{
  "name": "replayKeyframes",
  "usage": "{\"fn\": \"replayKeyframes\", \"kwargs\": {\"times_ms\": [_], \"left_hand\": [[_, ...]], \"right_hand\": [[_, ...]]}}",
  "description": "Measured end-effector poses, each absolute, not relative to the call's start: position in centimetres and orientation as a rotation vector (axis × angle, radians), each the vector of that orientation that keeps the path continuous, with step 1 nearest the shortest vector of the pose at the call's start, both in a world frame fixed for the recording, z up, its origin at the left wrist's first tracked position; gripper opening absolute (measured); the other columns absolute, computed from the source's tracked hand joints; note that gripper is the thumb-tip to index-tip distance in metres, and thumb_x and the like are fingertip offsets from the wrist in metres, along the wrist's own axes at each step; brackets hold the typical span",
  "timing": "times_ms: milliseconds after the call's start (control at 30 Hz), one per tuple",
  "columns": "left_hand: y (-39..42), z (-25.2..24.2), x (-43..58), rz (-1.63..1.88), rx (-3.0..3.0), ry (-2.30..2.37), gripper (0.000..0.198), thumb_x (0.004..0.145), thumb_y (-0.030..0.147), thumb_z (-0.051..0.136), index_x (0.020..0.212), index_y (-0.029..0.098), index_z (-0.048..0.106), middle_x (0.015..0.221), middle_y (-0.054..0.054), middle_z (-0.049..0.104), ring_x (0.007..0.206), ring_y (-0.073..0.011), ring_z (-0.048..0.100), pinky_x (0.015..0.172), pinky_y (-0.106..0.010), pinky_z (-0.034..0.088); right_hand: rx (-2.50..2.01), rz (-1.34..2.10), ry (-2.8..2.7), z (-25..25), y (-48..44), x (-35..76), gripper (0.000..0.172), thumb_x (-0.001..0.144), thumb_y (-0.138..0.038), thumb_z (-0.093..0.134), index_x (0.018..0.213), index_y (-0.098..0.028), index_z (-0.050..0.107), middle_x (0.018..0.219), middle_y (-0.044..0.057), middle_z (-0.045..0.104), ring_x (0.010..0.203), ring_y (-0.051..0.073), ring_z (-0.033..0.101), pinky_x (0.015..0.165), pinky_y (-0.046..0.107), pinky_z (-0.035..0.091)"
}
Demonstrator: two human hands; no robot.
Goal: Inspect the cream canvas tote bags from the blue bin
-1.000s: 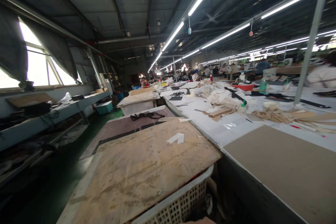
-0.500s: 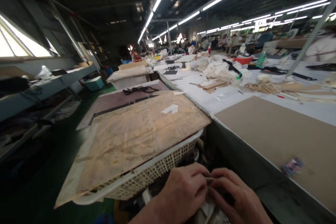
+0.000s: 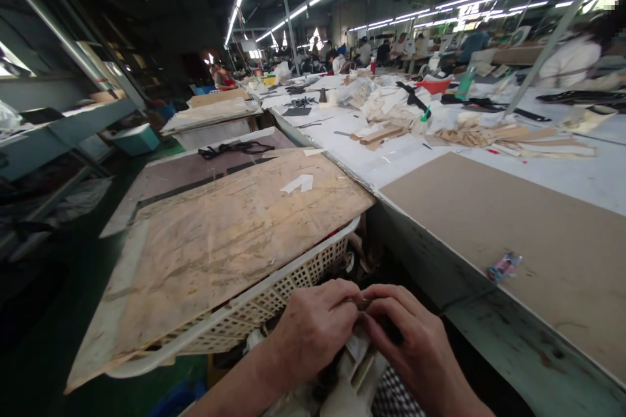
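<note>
The two hands are close together at the near side, with their fingertips almost meeting. The left hand [image 3: 317, 326] and the right hand [image 3: 409, 326] both have their fingers curled in, pinching a thin strip [image 3: 360, 304]. The strip is right between the fingertips, and the fingers hide most of it, so I cannot tell what it is. Just below the hands are some pale scraps [image 3: 359, 355] and a black-and-white checked cloth [image 3: 394, 397].

To the left and a bit farther off, a big stained board [image 3: 235, 228] lies on top of a cream basket [image 3: 278, 293] with square holes. A bent white paper piece [image 3: 298, 183] is on the board. To the right is a long white desk [image 3: 391, 166]. A flat brown sheet [image 3: 508, 221] lies on its near part, and a small shiny packet [image 3: 505, 267] is on the sheet, close to the desk's edge.
</note>
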State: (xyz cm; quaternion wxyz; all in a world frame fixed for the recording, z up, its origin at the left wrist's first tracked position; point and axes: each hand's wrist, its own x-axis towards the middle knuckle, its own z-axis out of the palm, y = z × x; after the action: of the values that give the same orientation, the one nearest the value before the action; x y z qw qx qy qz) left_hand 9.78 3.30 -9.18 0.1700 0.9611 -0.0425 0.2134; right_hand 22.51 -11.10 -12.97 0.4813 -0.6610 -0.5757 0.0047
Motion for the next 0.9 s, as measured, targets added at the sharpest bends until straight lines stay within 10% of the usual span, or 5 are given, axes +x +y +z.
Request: {"fn": "replayKeyframes", "kwargs": {"times_ms": [900], "left_hand": [[2.9, -9.5, 11.0, 0.523, 2.38, 0.316, 0.019, 0.081, 0.006, 0.057, 0.068, 0.017, 0.049, 0.079, 0.0, 0.064, 0.074, -0.0123, 0.06, 0.069, -0.024, 0.043]], "right_hand": [[-1.668, 0.041, -1.3, -14.3, -10.7, 22.4, 0.008, 0.091, -0.017, 0.057, 0.085, -0.021, 0.054, 0.096, 0.0, 0.065, 0.084, 0.01, 0.063, 0.073, 0.02, 0.05]]}}
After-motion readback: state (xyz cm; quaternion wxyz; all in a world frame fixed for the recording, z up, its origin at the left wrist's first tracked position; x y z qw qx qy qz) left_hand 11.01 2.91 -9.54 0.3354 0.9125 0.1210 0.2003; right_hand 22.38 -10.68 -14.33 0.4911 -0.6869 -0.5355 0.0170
